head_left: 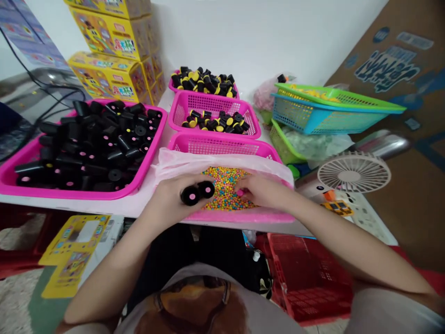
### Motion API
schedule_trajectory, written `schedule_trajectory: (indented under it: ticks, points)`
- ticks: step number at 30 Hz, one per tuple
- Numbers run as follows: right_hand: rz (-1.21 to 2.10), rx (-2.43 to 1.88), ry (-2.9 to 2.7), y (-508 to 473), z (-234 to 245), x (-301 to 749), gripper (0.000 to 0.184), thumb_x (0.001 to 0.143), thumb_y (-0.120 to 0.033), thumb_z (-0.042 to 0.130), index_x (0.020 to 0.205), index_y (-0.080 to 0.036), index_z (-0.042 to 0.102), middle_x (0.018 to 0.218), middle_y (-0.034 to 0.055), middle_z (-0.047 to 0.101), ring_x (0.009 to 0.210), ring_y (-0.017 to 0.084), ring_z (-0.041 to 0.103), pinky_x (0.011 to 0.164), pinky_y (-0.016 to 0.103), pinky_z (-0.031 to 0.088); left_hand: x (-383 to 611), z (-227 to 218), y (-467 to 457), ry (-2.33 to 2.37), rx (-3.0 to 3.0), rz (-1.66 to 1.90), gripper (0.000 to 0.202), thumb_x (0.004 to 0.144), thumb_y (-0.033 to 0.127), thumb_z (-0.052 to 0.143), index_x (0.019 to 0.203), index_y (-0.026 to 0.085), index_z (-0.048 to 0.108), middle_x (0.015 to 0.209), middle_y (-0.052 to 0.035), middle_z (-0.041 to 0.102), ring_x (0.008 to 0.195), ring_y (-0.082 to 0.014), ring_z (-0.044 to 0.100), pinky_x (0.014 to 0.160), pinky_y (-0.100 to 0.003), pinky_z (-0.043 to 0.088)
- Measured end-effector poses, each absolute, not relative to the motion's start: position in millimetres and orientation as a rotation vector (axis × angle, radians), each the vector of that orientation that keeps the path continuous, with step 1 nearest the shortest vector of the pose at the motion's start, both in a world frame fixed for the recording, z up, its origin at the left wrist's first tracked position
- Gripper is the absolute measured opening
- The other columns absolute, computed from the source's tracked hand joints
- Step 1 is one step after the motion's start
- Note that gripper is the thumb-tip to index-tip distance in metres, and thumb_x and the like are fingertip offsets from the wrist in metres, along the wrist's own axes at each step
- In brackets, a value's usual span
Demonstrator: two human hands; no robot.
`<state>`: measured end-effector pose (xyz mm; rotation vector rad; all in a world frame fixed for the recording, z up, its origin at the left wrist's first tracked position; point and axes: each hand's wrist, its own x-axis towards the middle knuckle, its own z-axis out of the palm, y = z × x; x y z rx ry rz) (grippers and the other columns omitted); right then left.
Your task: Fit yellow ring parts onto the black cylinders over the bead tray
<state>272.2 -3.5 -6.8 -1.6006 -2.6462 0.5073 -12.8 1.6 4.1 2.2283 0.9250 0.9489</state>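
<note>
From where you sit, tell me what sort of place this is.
Probably an assembly or packing workspace: black cylinders fill a pink basket, colorful beads lie in front, and printed yellow boxes stand stacked behind.

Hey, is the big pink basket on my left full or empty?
Full: black cylinders lie heaped across the pink basket, hiding its bottom from view.

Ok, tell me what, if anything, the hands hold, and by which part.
The left hand holds two black cylinders by their sides, pink-dotted ends showing. The right hand is at the beads, a pink item at its fingertips; whether gripped is unclear.
</note>
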Motion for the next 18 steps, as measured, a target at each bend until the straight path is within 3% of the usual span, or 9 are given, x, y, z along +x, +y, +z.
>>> schedule_trajectory:
  ticks: [3, 7, 10, 12, 14, 16, 18]
  points:
    - [0.587, -1.513, -2.657, -8.3, -0.7, 283.2, 0.021, 0.087, -0.007, 0.062, 0.094, -0.022, 0.076, 0.094, 0.0039, 0.076, 0.084, 0.019, 0.070, 0.077, 0.030, 0.051, -8.4, -0.1, 7.1, 0.933, 2.202, 0.893, 0.028, 0.087, 0.029, 0.075, 0.113, 0.021, 0.077, 0.111, -0.0025, 0.083, 0.103, -0.0220, 0.078, 0.093, -0.032, 0.062]
    - [0.382, -1.630, -2.597, -10.8, 3.6, 294.5, 0.035, 0.090, -0.006, 0.053, 0.116, -0.018, 0.073, 0.119, 0.0148, 0.074, 0.099, 0.027, 0.072, 0.086, 0.039, 0.054, -8.4, 0.6, 9.3, 0.939, 2.206, 0.813, 0.027, 0.088, 0.031, 0.073, 0.113, 0.022, 0.077, 0.116, -0.0016, 0.081, 0.106, -0.0233, 0.077, 0.093, -0.031, 0.061]
    - [0.372, -1.593, -2.543, -9.3, 3.7, 298.6, 0.026, 0.092, -0.013, 0.055, 0.110, -0.018, 0.072, 0.114, 0.0121, 0.076, 0.097, 0.025, 0.072, 0.089, 0.038, 0.054, -8.4, 1.3, 10.3, 0.936, 2.205, 0.773, 0.027, 0.090, 0.035, 0.073, 0.113, 0.023, 0.077, 0.118, -0.0004, 0.081, 0.106, -0.0229, 0.076, 0.094, -0.031, 0.060]
    - [0.414, -1.590, -2.475, -8.0, 4.1, 300.3, 0.012, 0.088, -0.017, 0.062, 0.097, -0.019, 0.070, 0.098, 0.0063, 0.076, 0.085, 0.021, 0.071, 0.081, 0.033, 0.054, -8.2, 0.4, 10.6, 0.936, 2.195, 0.788, 0.027, 0.090, 0.037, 0.072, 0.113, 0.024, 0.076, 0.119, 0.0002, 0.080, 0.108, -0.0227, 0.076, 0.095, -0.031, 0.060]
    - [0.415, -1.655, -2.434, -7.3, 4.2, 302.3, 0.009, 0.080, -0.014, 0.066, 0.088, -0.020, 0.065, 0.087, 0.0035, 0.073, 0.077, 0.019, 0.067, 0.073, 0.029, 0.052, -8.2, -1.2, 10.9, 0.939, 2.194, 0.793, 0.028, 0.091, 0.037, 0.071, 0.114, 0.024, 0.076, 0.118, 0.0003, 0.080, 0.107, -0.0226, 0.076, 0.096, -0.031, 0.059]
    - [0.379, -1.706, -2.481, -7.5, 2.4, 305.3, 0.018, 0.077, -0.009, 0.063, 0.093, -0.018, 0.065, 0.093, 0.0070, 0.073, 0.083, 0.021, 0.069, 0.075, 0.030, 0.053, -8.3, -2.5, 11.1, 0.946, 2.201, 0.781, 0.029, 0.090, 0.038, 0.070, 0.115, 0.024, 0.076, 0.114, -0.0002, 0.081, 0.102, -0.0227, 0.076, 0.096, -0.033, 0.059]
    - [0.337, -1.735, -2.555, -8.6, -1.8, 309.4, 0.032, 0.080, -0.004, 0.059, 0.108, -0.015, 0.067, 0.113, 0.0134, 0.074, 0.097, 0.025, 0.071, 0.084, 0.034, 0.054, -8.4, -2.6, 11.3, 0.953, 2.203, 0.764, 0.029, 0.090, 0.040, 0.069, 0.114, 0.025, 0.076, 0.112, -0.0006, 0.081, 0.099, -0.0231, 0.076, 0.096, -0.035, 0.059]
